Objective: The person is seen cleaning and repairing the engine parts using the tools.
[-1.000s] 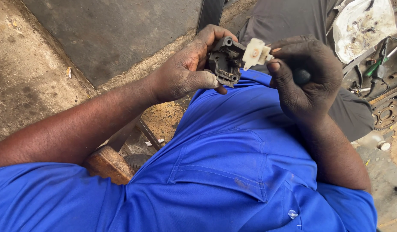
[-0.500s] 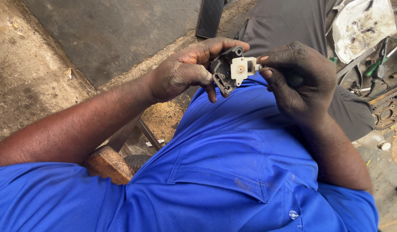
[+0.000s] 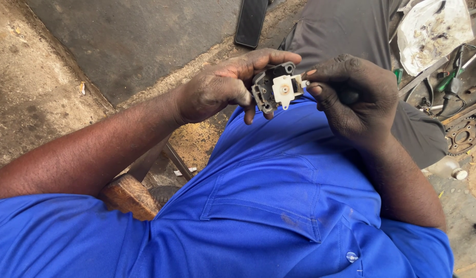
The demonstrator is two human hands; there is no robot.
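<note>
**Two hands on a small switch housing, held over the lap**

We see the left hand (image 3: 222, 87) wrapped round a dark plastic housing (image 3: 266, 87), fingers curled over its top and thumb under it, so closed and gripping. The right hand (image 3: 354, 95) pinches a white plastic insert (image 3: 285, 89) between thumb and forefinger; the insert sits against the open face of the housing, touching it. We can't tell whether it is fully seated. Both parts are held in the air above the blue shirt (image 3: 279, 195), just in front of the chest. A black phone (image 3: 251, 21) lies on the concrete floor (image 3: 119, 41), well apart from the hands. A dirty white rag (image 3: 433, 28), a sprocket (image 3: 463, 135) and loose tools lie at far right. A wooden stool edge (image 3: 129, 196) shows under the left arm.
</note>
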